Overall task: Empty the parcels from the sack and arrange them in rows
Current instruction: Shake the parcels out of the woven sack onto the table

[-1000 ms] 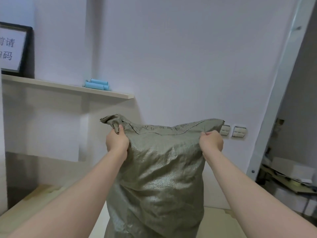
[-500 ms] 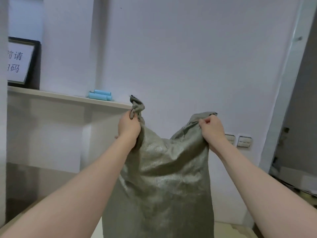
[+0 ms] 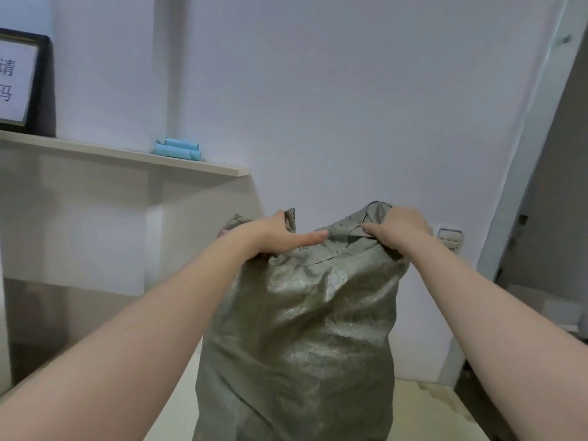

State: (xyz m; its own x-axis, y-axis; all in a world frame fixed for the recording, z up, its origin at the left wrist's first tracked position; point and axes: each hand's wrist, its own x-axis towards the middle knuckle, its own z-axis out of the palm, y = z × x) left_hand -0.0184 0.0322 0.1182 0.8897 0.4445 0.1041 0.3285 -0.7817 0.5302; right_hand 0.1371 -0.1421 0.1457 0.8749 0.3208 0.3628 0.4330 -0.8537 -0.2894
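**Currently: sack held up by its top end, no parcels in view**

Obs. Woven grey-green sack (image 3: 302,329) hangs centre frame in front of the white wall. Its lower end runs out of the bottom of the picture. A pale bench (image 3: 423,405) shows under it on both sides. Cannot tell whether the sack touches the bench.

Hands. Left hand (image 3: 273,238) clutches the bunched left corner of the top edge, thumb laid along the fabric pointing right. Right hand (image 3: 399,226) grips the right corner, fingers curled over the far side. The two hands are near each other, so the cloth between them is slack and folded.

A stitched seam (image 3: 327,257) runs just below the hands. Judgement: this is the closed end, so the mouth faces down and the emptying step is under way. The body bulges, so the contents are probably inside.

Surroundings. Wall shelf (image 3: 127,155) far left carries blue rolls (image 3: 178,149) and a framed sign (image 3: 19,81). A wall switch (image 3: 450,238) sits just right of the right hand.

Risks:
- The weave looks slick, so a sharp shake could pull a corner out of one hand.
- Parcels may drop in one lump and slide off the bench edge.
- Parcels may snag in the slack folds and go unnoticed, because the mouth is out of view.
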